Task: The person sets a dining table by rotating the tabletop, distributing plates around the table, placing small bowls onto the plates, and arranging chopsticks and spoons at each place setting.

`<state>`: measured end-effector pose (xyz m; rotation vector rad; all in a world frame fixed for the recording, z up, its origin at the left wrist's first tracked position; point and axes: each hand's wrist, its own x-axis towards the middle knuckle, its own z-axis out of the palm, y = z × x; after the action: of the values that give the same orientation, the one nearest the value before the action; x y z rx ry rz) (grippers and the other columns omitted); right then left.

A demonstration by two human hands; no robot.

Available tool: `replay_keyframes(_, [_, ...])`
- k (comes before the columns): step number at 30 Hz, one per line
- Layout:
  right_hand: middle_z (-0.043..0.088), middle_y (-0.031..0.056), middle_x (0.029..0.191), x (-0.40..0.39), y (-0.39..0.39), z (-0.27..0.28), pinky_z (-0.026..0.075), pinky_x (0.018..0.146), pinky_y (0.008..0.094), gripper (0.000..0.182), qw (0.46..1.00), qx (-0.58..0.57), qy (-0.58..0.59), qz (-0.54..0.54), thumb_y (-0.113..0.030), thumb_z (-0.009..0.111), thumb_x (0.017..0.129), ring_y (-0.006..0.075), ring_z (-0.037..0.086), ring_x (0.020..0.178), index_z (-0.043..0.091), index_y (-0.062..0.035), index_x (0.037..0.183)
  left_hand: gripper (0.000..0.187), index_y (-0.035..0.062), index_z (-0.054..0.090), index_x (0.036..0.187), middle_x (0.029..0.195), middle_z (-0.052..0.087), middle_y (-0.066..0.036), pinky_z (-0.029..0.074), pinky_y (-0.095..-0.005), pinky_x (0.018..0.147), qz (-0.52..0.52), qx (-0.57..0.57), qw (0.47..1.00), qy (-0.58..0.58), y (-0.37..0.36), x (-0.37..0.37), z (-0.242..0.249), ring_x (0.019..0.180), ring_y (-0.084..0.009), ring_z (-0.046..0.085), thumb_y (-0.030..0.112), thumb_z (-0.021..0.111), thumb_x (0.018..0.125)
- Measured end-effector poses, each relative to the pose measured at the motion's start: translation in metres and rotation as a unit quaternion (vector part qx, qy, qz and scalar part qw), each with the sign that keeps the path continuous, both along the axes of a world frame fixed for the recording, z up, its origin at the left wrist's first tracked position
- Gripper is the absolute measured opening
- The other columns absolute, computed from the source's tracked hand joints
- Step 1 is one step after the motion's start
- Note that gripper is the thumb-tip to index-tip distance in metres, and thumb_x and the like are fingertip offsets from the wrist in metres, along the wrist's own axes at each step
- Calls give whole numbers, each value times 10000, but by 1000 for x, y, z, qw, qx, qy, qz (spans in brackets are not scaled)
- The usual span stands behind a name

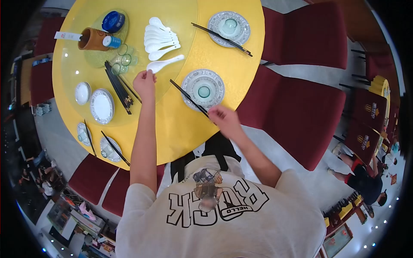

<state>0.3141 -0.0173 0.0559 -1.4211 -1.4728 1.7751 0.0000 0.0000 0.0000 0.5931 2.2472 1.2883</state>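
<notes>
My left hand (145,84) is closed, with its fingertips pinched at the bowl end of a white soup spoon (165,63). Just beyond it, several more white spoons (160,36) lie fanned out on the glass turntable. My right hand (224,120) is closed at the near end of a pair of black chopsticks (187,97). Those chopsticks lean along the left side of a patterned plate (219,92), which carries a bowl and a small green glass cup (204,90).
Loose black chopsticks (117,88), glasses (122,58), a wooden container (92,39) and stacked plates (102,106) sit on the yellow table (172,139). Another place setting (229,29) is at the far right. Maroon chairs (292,116) flank the table. People are in the background.
</notes>
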Motion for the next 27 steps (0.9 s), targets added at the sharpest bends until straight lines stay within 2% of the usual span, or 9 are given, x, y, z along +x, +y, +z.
replay_keyframes(3, [601, 1, 811, 14, 65, 10, 458, 633, 232, 197, 993, 100, -48, -41, -101, 644, 828, 82, 528, 675, 629, -24, 1008, 186, -80, 628, 841, 672, 642, -110, 510, -238, 514, -112, 41, 991, -57, 39, 53, 32, 562, -134, 625, 105, 620, 828])
replay_keyframes(6, [594, 27, 864, 7, 129, -8, 473, 611, 227, 261, 984, 125, 40, -116, -105, 639, 838, 84, 537, 683, 604, -22, 1083, 193, -76, 636, 833, 672, 654, -110, 508, -236, 513, -194, 30, 980, -44, 85, 87, 67, 556, -130, 634, 116, 618, 821])
replay_keyframes(10, [614, 48, 850, 20, 194, -4, 500, 612, 211, 262, 971, 63, 153, -172, -89, 645, 834, 83, 582, 699, 612, 14, 1073, 194, -76, 641, 843, 692, 657, -108, 521, -230, 531, -297, -1, 955, 10, 156, 128, 71, 575, -129, 637, 117, 637, 816])
replay_keyframes(14, [651, 60, 764, 43, 234, -6, 511, 637, 208, 172, 974, 114, 116, -158, -64, 661, 814, 96, 616, 665, 660, 49, 944, 192, -61, 649, 842, 685, 660, -97, 521, -234, 529, -318, 13, 948, 1, 214, 158, 53, 565, -120, 634, 128, 638, 811])
replay_keyframes(19, [656, 62, 762, 71, 301, -31, 507, 612, 210, 176, 977, 140, 74, -140, -33, 679, 783, 98, 605, 635, 665, 68, 927, 241, -29, 666, 841, 704, 660, -80, 477, -235, 579, -437, -25, 885, 157, 283, 169, 54, 623, -108, 619, 198, 585, 847])
replay_keyframes(20, [639, 52, 809, 75, 315, -38, 499, 678, 236, 218, 983, 121, 73, -118, -100, 673, 808, 117, 603, 705, 662, 2, 1000, 241, -29, 666, 841, 704, 660, -80, 477, -235, 579, -438, -30, 886, 151, 295, 169, 51, 623, -108, 619, 198, 585, 847])
replay_keyframes(22, [651, 66, 787, 70, 333, -50, 500, 631, 238, 177, 983, 114, 47, -135, -72, 672, 801, 123, 607, 669, 669, 19, 953, 437, 42, 599, 1158, 1028, 644, -214, 488, -362, 843, -453, -55, 873, 171, 319, 166, 44, 922, -273, 644, 223, 633, 761])
replay_keyframes(26, [661, 72, 760, 56, 350, -60, 496, 582, 238, 138, 980, 122, -14, -157, -26, 667, 782, 123, 609, 632, 673, 46, 899, 311, -1, 652, 1036, 994, 649, -220, 495, -370, 823, -415, -51, 899, 131, 339, 169, 36, 909, -287, 644, 180, 583, 792])
replay_keyframes(27, [661, 69, 755, 53, 348, -64, 488, 579, 235, 138, 979, 126, -38, -156, -24, 668, 776, 114, 603, 633, 676, 50, 893, 299, -6, 656, 1020, 991, 653, -209, 498, -373, 812, -453, -38, 869, 197, 348, 162, 22, 897, -294, 644, 180, 566, 802])
